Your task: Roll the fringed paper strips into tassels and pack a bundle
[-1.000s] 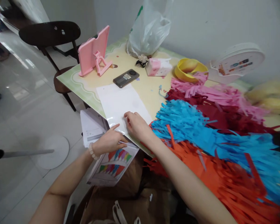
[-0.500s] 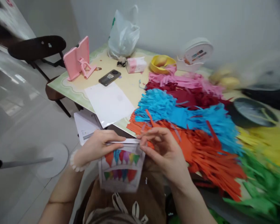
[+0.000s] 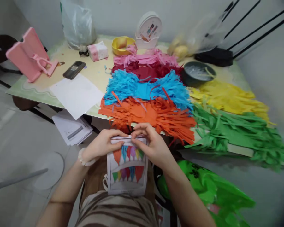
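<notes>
From the head view, I see the left hand (image 3: 105, 145) pinching the top edge of a printed card (image 3: 127, 168) between thumb and fingers. The right hand (image 3: 150, 143) has its thumb and bent fingertips at that same edge; whether they grip it, I can't tell. The card is over the person's lap, just below the table (image 3: 94, 72), where orange paper fringe (image 3: 143, 113) lies near a white sheet (image 3: 77, 96).

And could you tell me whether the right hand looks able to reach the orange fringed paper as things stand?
Probably yes: the orange fringed paper lies just beyond the right hand with nothing seen between, though that hand is occupied with the printed packet.
</notes>
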`<action>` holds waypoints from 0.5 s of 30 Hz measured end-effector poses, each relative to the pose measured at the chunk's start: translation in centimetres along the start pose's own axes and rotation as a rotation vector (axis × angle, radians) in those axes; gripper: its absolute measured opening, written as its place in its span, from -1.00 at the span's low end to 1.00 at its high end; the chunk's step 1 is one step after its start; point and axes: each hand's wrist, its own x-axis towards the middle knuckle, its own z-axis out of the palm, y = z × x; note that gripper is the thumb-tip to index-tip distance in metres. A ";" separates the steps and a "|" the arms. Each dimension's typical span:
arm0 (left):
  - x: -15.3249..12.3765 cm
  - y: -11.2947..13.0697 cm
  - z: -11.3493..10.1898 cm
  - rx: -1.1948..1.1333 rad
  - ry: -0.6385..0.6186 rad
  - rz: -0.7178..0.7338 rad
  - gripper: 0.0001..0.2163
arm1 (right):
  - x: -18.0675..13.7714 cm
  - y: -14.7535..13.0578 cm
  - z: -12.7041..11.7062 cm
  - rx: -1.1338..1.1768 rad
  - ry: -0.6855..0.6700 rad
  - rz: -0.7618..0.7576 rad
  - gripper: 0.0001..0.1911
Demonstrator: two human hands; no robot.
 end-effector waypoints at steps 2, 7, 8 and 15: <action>0.1 0.5 0.0 0.013 0.005 -0.011 -0.73 | 0.0 -0.1 0.1 -0.027 0.021 -0.020 -0.73; 0.1 1.0 0.0 0.027 0.011 -0.016 -0.74 | 0.1 0.0 0.7 -0.126 0.094 -0.065 -0.75; 0.0 1.0 0.0 0.028 0.010 -0.019 -0.75 | 0.1 0.1 0.8 -0.150 0.110 -0.084 -0.76; -0.1 0.5 -0.1 0.029 0.029 -0.011 -0.85 | 0.0 0.7 1.3 -0.363 0.192 -0.308 -0.77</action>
